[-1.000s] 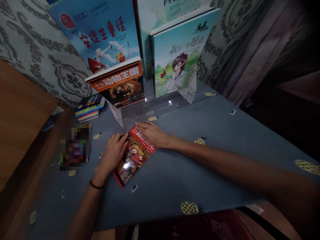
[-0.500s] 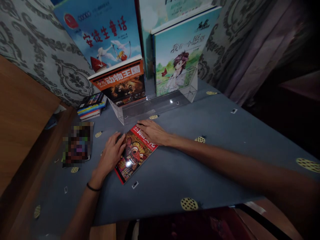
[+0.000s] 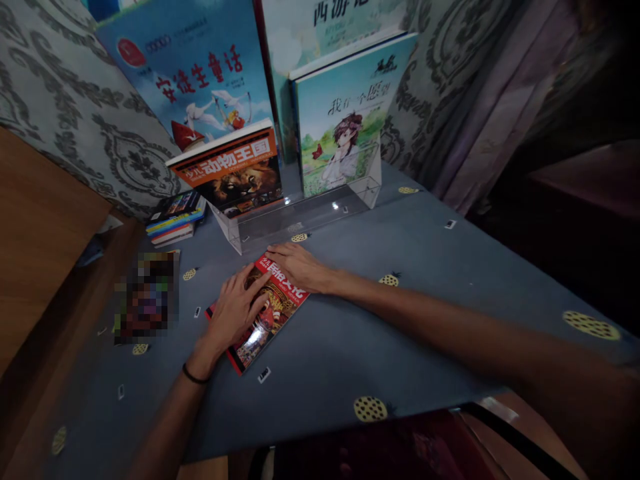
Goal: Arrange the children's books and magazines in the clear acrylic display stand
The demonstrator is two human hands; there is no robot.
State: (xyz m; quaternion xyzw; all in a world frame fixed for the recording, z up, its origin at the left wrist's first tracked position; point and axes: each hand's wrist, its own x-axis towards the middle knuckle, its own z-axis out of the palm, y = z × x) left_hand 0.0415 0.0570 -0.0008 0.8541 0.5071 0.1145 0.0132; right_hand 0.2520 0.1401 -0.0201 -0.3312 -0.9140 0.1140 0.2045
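Observation:
A red-topped book [image 3: 274, 313] with a colourful mask on its cover lies tilted on the blue tablecloth. My left hand [image 3: 234, 310] rests over the left side of its cover, fingers spread, with a dark band on the wrist. Across the top edge and the title my right hand [image 3: 299, 267] lies flat, fingers stretched toward the left. Both hands touch the book and partly hide it. Just beyond them is a clear acrylic stand [image 3: 300, 217] with books propped upright in it, among them an orange lion book [image 3: 243, 180] and a green-blue book [image 3: 340, 127].
At the back left a small stack of books [image 3: 175, 220] lies near a wooden panel [image 3: 45, 253]. A pixelated item [image 3: 147, 297] is on the cloth at left. A large blue book [image 3: 200, 80] stands behind the lion book. A curtain [image 3: 495, 113] hangs at right.
My left hand has slid from the book's left edge further onto its cover, fingers now over it. My right hand stays on the top edge. The view has shifted slightly.

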